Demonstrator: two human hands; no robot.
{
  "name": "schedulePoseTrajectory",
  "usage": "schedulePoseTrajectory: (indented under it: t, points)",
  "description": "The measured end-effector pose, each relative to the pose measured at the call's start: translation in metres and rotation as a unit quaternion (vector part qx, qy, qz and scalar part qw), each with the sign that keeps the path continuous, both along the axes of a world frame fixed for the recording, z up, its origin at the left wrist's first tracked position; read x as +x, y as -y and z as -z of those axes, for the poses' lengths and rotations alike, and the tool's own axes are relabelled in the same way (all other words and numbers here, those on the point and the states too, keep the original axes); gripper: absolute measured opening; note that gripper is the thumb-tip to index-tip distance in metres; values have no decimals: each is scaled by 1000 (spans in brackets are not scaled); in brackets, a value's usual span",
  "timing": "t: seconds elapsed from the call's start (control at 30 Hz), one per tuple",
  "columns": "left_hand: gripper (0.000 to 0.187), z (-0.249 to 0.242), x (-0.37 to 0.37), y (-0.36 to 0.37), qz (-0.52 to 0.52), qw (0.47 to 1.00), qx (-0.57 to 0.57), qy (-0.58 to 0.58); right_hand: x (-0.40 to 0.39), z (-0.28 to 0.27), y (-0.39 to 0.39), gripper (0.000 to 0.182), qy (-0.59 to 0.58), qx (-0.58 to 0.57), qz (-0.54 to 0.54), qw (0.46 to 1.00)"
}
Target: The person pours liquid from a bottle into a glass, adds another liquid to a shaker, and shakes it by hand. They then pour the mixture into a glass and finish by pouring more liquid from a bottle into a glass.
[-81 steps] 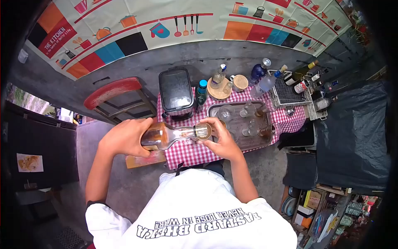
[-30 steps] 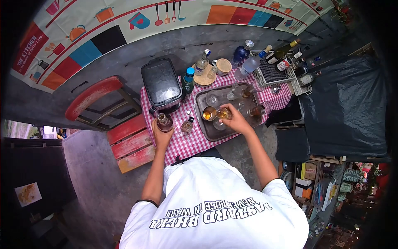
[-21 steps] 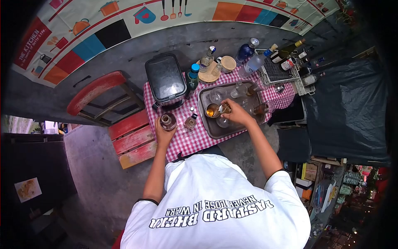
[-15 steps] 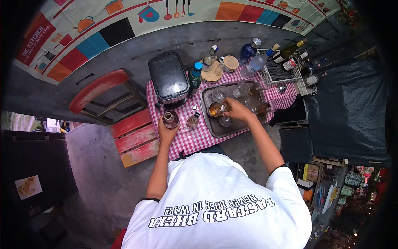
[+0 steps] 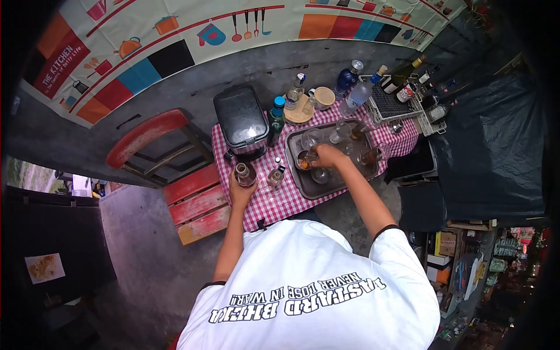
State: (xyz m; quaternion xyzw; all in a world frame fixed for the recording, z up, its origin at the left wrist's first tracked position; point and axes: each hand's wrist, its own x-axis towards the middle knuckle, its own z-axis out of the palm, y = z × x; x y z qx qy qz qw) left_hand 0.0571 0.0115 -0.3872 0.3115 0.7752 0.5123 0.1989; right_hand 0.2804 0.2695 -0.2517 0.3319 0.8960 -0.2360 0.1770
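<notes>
Right hand [image 5: 328, 156] swung closer to the cup [image 5: 303, 164], can't tell its grip, so one bump could spill it while left hand [image 5: 240, 191] clutches the bottle [image 5: 247, 175].

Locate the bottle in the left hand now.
In the head view, the held bottle is left of centre near the left edge of the checked cloth, with a smaller bottle just right and the black-lidded container beyond.

Soft, even light falls on a white short-sleeved T-shirt [image 5: 309, 262] and glints off a glossy black rectangular lid [image 5: 239, 116], while fisheye distortion bows a pale printed wall banner [image 5: 286, 23] and black vignetting swallows the corners.
</notes>
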Motion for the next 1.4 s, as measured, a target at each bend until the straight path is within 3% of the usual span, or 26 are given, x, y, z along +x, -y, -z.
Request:
schedulePoseTrajectory:
  t: [0.27,0.47,0.53,0.63,0.8,0.87,0.93,1.0,1.07,1.13,1.3,1.4]
  points:
    - [86,6,-3,-3,4,999,30,-27,2,0,2,59,-5,-4,17,1000]
    - [83,9,-17,-2,39,999,29,25,15,-3,12,59,-78,-40,61,994]
    - [84,8,-20,-1,61,996,54,43,25,-1,23,57,-205,-83,128,967]
    - [82,4,-15,6,41,996,53,53,40,-3,42,57,-285,-109,205,930]
    - [75,-47,7,43,17,985,84,153,59,5,71,59,-358,-148,271,881]
    - [72,-55,13,63,14,987,87,132,62,8,80,59,-368,-166,287,869]
    - [70,-73,19,78,5,990,87,110,61,5,84,57,-368,-184,286,865]
    - [69,-97,31,87,-38,975,54,212,56,-5,87,56,-375,-212,263,863]
    - [67,-116,40,89,-56,984,37,165,47,-26,89,56,-379,-269,248,850]
    - [66,-146,51,84,-37,998,12,46,38,-38,86,56,-381,-325,230,835]
    - [83,-189,82,53,0,999,30,23,29,-78,68,57,-390,-318,98,858]
    - [80,-197,102,35,33,998,21,38,34,-91,52,57,-417,-313,75,850]
